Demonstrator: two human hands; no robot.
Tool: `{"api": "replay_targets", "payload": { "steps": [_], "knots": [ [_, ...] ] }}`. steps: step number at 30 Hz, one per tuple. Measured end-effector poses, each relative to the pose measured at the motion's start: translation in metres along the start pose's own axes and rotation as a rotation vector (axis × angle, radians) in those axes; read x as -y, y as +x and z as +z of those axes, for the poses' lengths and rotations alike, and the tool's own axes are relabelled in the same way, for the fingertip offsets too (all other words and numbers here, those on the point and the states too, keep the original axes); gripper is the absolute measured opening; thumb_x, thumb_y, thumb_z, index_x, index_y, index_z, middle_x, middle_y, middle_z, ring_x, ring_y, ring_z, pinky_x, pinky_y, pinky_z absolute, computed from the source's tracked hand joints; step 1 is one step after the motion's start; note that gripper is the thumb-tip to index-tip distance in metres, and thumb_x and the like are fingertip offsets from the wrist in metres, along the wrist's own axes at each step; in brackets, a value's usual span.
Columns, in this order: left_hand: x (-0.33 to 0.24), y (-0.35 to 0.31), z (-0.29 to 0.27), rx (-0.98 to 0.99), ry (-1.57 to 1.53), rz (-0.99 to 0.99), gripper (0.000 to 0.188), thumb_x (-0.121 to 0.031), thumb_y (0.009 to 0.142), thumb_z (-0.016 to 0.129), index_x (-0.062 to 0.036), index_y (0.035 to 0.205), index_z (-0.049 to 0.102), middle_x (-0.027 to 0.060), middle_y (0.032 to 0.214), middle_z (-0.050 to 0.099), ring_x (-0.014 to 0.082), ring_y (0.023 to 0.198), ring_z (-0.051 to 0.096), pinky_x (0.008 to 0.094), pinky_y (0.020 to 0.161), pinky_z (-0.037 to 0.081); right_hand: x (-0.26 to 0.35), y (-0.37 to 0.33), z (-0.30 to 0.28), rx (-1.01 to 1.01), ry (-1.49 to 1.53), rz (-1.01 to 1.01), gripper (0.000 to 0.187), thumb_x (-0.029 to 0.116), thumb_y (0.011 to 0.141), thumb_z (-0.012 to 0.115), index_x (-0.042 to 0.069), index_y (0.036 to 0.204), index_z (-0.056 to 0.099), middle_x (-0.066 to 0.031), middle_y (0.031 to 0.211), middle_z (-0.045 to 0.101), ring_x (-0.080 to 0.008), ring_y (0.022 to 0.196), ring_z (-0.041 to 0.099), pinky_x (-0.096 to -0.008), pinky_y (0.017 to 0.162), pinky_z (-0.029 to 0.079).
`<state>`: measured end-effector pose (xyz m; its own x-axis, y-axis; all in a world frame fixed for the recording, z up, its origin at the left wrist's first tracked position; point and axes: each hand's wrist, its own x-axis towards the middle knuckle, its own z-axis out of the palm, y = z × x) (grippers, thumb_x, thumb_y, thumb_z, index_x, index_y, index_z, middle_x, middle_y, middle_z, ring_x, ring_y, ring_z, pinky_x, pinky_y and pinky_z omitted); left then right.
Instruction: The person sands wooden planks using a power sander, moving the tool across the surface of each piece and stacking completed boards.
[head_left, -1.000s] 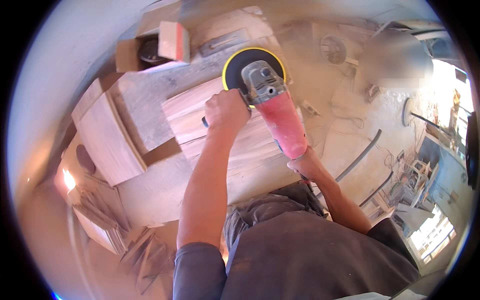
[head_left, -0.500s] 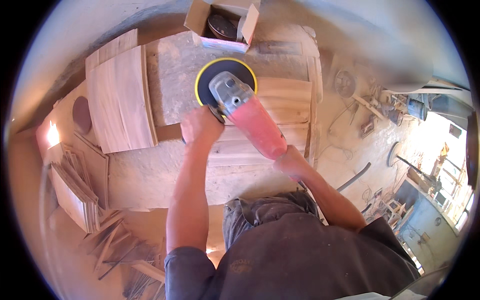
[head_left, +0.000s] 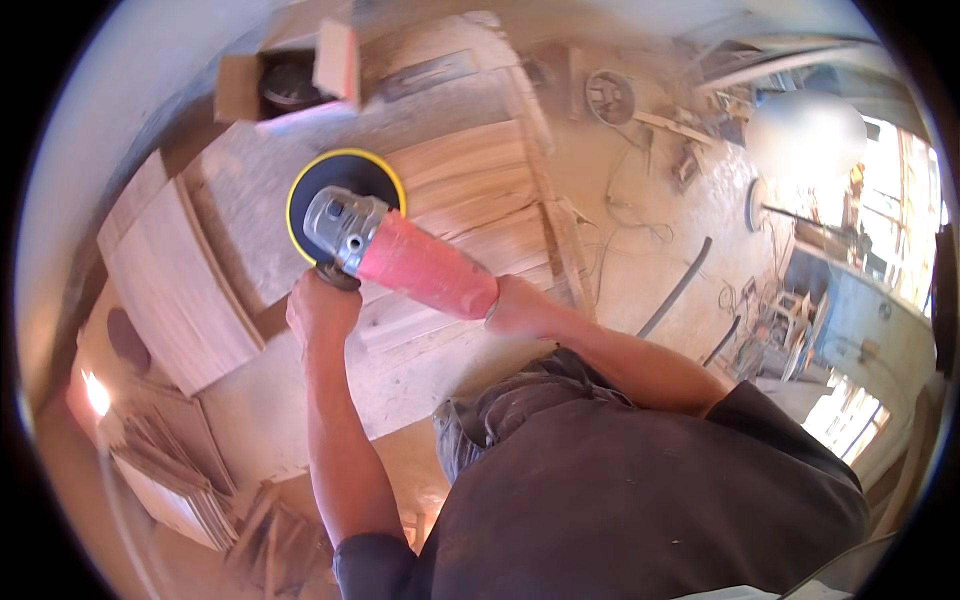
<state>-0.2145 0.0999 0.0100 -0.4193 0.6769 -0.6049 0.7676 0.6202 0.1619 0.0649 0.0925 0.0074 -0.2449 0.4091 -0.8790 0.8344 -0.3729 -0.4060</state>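
Both my hands hold a red angle sander (head_left: pixel 425 268) with a silver gear head and a round black pad (head_left: pixel 345 175) rimmed in yellow. My left hand (head_left: pixel 325 308) is closed round the dark side handle near the pad. At the tool's rear end, my right hand (head_left: pixel 520 308) wraps the red body. Beneath and right of the sander, several flat wooden boards (head_left: pixel 470 190) lie side by side on a dusty workbench (head_left: pixel 245 175). The pad sits over the boards' left end; whether it touches them cannot be made out.
Left on the bench is a stack of wide wooden panels (head_left: pixel 180 290). An open cardboard box (head_left: pixel 238 90) with dark round items stands at the far edge. More panels (head_left: pixel 175 490) lean at lower left. A dark hose (head_left: pixel 678 285) and cables lie on the floor at right.
The view has turned, so the bench, box and boards appear farther left and tilted. The sander appears farther left and lies flatter across the picture, with both hands still gripping it.
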Motion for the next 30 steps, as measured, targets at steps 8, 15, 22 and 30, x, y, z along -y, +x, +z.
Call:
{"api": "replay_targets", "payload": {
  "steps": [8, 15, 22, 30],
  "knots": [
    [-0.118, -0.019, 0.033, 0.145, 0.198, 0.221, 0.025, -0.025, 0.078, 0.073, -0.0068, 0.095, 0.075, 0.0186, 0.101, 0.074, 0.0362, 0.099, 0.071, 0.0458, 0.087, 0.056, -0.103, -0.041, -0.002, -0.214, 0.206, 0.030, 0.034, 0.016, 0.074, 0.069, -0.005, 0.102, 0.068, -0.0256, 0.092, 0.071, -0.0364, 0.084, 0.072, -0.0428, 0.075, 0.055],
    [-0.227, -0.028, 0.059, 0.193, 0.286, 0.466, 0.027, -0.022, 0.082, 0.070, -0.0040, 0.101, 0.076, 0.0191, 0.106, 0.074, 0.0352, 0.104, 0.071, 0.0442, 0.088, 0.056, -0.146, -0.071, -0.042, -0.214, 0.414, 0.230, 0.031, 0.016, 0.073, 0.072, -0.003, 0.097, 0.065, -0.0144, 0.080, 0.066, -0.0223, 0.066, 0.062, -0.0385, 0.056, 0.051],
    [-0.209, -0.094, 0.108, 0.294, 0.374, 0.431, 0.030, -0.026, 0.084, 0.065, -0.0042, 0.101, 0.076, 0.0232, 0.103, 0.073, 0.0381, 0.102, 0.071, 0.0472, 0.089, 0.056, -0.225, -0.108, 0.018, -0.329, 0.318, 0.061, 0.032, 0.012, 0.076, 0.066, -0.002, 0.105, 0.066, -0.0200, 0.089, 0.072, -0.0341, 0.089, 0.072, -0.0410, 0.078, 0.055],
    [-0.181, -0.076, 0.106, 0.207, 0.300, 0.352, 0.028, -0.026, 0.076, 0.076, -0.0062, 0.095, 0.076, 0.0214, 0.100, 0.073, 0.0384, 0.098, 0.071, 0.0481, 0.088, 0.056, -0.194, -0.099, 0.016, -0.283, 0.355, 0.150, 0.036, 0.014, 0.076, 0.066, -0.002, 0.108, 0.067, -0.0253, 0.104, 0.071, -0.0391, 0.106, 0.068, -0.0419, 0.089, 0.053]
  ]
}}
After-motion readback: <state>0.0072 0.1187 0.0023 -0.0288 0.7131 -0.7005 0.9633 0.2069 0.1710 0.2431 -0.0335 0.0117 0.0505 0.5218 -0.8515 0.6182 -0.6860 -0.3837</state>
